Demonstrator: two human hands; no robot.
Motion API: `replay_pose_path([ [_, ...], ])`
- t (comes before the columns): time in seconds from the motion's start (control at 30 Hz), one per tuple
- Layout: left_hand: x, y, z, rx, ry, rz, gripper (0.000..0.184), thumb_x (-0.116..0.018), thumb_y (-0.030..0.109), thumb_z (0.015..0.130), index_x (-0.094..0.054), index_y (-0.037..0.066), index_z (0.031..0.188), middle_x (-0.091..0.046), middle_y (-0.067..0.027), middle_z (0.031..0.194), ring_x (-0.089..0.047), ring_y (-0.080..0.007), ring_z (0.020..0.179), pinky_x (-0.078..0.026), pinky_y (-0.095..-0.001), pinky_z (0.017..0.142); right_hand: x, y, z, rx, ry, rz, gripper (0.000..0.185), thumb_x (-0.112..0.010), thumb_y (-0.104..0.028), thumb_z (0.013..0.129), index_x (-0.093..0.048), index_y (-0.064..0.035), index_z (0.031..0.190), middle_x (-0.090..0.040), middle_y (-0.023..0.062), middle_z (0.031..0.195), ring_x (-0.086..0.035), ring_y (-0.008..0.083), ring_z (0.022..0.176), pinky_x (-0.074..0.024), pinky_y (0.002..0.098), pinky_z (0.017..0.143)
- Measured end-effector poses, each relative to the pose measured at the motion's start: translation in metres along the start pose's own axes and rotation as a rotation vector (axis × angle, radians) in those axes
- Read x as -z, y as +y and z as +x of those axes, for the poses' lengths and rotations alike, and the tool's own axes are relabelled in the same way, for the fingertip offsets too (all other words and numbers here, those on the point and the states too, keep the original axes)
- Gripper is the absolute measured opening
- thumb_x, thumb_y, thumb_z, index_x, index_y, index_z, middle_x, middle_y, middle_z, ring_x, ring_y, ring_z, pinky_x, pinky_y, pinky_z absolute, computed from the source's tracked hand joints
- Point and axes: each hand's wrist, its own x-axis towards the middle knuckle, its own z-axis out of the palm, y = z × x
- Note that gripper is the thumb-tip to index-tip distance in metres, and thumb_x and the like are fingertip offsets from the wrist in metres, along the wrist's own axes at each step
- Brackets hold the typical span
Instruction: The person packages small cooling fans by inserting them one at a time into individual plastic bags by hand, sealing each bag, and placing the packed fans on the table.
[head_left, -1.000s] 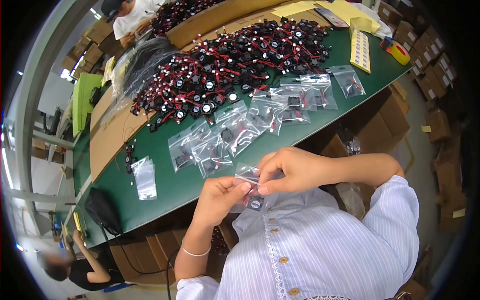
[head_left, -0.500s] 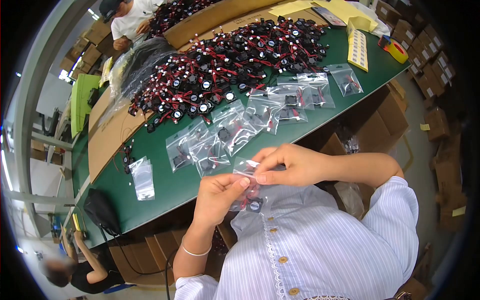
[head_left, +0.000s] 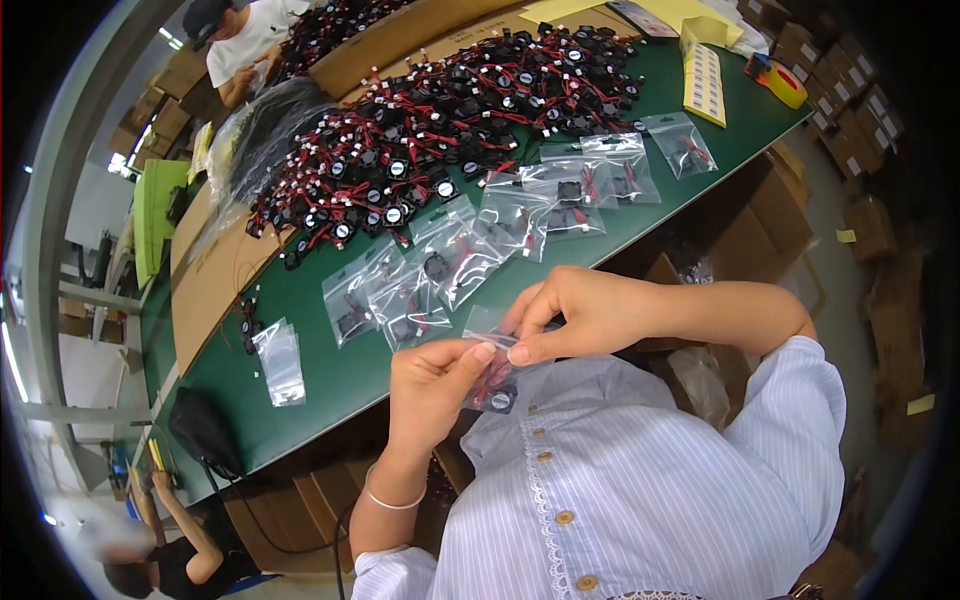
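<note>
Pinching a bag (head_left: 486,382) near its top, pressing thumbs against fingers, with the left hand (head_left: 430,388) at 9 o'clock and the right hand (head_left: 588,315) at 2 o'clock. Holding it beside the near edge of the tabletop (head_left: 330,380), showing a fan (head_left: 501,401) at its 6 o'clock end. Facing filled bags (head_left: 515,220) and a fan heap (head_left: 440,130) at 12 o'clock, flat bags (head_left: 280,365) at 9 o'clock and labels (head_left: 704,85) at 1 o'clock

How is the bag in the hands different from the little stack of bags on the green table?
The held bag is up in the left hand and right hand; the bag stack lies on the green table.
The held bag has a black fan and red wires inside; the bag stack looks flat, no fan showing.
Both are see-through plastic.
</note>
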Motion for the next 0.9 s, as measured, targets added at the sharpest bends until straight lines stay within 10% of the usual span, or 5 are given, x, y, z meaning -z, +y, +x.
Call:
replay_pose_path([
  [0.5, -0.003, 0.007, -0.004, -0.043, 0.020, -0.075, 0.012, -0.059, 0.005, 0.085, -0.062, -0.006, 0.082, -0.066, -0.0115, 0.075, -0.063, -0.0120, 0.063, -0.050, -0.0222, 0.053, -0.010, -0.015, 0.002, 0.040, 0.166, 0.200, 0.018, -0.066, -0.016, 0.082, -0.062, 0.0012, 0.083, -0.062, 0.0044, 0.075, -0.056, 0.0072, 0.068, -0.0461, 0.0230, 0.062],
  [0.9, 0.002, -0.003, -0.019, -0.429, 0.265, 0.238, 0.005, -0.066, 0.001, 0.078, -0.065, -0.003, 0.076, -0.061, -0.0024, 0.064, -0.052, -0.0046, 0.055, -0.038, -0.0186, 0.047, -0.036, -0.026, 0.011, 0.373, 0.302, -0.228, 0.017, -0.053, -0.015, 0.085, -0.053, 0.0002, 0.079, -0.057, 0.0166, 0.073, -0.056, 0.0335, 0.065, -0.0424, 0.0409, 0.059],
])
